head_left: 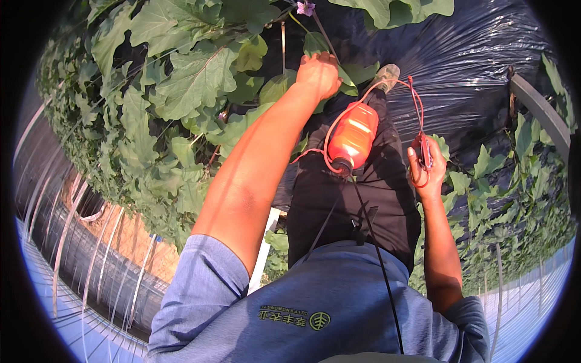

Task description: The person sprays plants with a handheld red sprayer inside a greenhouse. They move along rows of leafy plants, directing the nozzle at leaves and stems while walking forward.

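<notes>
Left hand [319,74] fingers pinching broad green leaf [315,43]; right hand [425,169] gripping slim red applicator [425,150], orange plastic bottle [353,137] hanging. Steady stem first, aim closely.

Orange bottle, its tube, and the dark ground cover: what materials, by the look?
Orange bottle: likely translucent plastic, glossy; light glows through it.
Orange tube: thin flexible plastic or rubber; it loops freely to the right hand.
Ground cover: thin black plastic film, shiny, with wrinkles and bright glare streaks.
</notes>
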Action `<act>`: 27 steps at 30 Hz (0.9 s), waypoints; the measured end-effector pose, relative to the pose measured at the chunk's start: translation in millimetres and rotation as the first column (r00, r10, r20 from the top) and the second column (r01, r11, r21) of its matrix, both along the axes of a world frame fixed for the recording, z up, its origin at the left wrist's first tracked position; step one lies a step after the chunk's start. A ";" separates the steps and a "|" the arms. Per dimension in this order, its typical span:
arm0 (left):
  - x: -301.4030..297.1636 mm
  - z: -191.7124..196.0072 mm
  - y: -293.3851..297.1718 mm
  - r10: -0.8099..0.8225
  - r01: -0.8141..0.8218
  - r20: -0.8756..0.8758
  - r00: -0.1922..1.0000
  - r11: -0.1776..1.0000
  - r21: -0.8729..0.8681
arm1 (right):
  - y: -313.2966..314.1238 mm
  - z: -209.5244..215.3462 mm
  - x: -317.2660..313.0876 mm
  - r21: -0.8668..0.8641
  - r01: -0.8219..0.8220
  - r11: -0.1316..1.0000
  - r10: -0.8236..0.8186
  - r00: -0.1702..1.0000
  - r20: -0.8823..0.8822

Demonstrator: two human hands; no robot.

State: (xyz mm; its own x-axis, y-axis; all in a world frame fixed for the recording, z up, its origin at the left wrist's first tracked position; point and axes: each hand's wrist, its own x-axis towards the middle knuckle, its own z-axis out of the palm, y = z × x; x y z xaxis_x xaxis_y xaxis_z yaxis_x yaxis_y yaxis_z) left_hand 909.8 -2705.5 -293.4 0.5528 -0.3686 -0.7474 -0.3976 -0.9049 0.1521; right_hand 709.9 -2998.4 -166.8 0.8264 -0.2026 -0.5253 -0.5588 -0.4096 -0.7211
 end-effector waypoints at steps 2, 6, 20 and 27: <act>1.3 -3.1 0.3 -0.087 0.087 0.019 0.996 0.996 0.002 | 1.2 -2.8 -0.2 -0.005 -0.019 1.000 0.019 1.000 0.010; 3.4 -10.2 -3.2 -0.060 0.084 0.219 0.974 0.991 -0.103 | 1.8 -6.1 -4.2 -0.019 -0.058 0.998 0.058 0.998 0.027; 85.7 -29.9 73.9 0.452 -0.476 -0.852 -0.265 -0.830 -0.292 | -4.1 -15.0 -6.9 -0.041 -0.035 0.999 0.032 0.998 -0.054; 108.8 -99.5 95.7 0.377 -0.719 -0.816 -0.439 -0.691 0.067 | -6.8 -21.6 -2.0 -0.039 -0.032 0.999 0.031 0.999 -0.036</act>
State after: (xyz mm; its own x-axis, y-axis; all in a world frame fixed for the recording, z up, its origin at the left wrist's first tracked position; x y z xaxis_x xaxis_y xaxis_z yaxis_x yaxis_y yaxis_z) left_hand 1018.6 -2609.8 -392.9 0.4251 0.0025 -0.9051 0.7433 0.5696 0.3507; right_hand 708.0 -3005.2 -188.4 0.8140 -0.1980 -0.5461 -0.5698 -0.4551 -0.6842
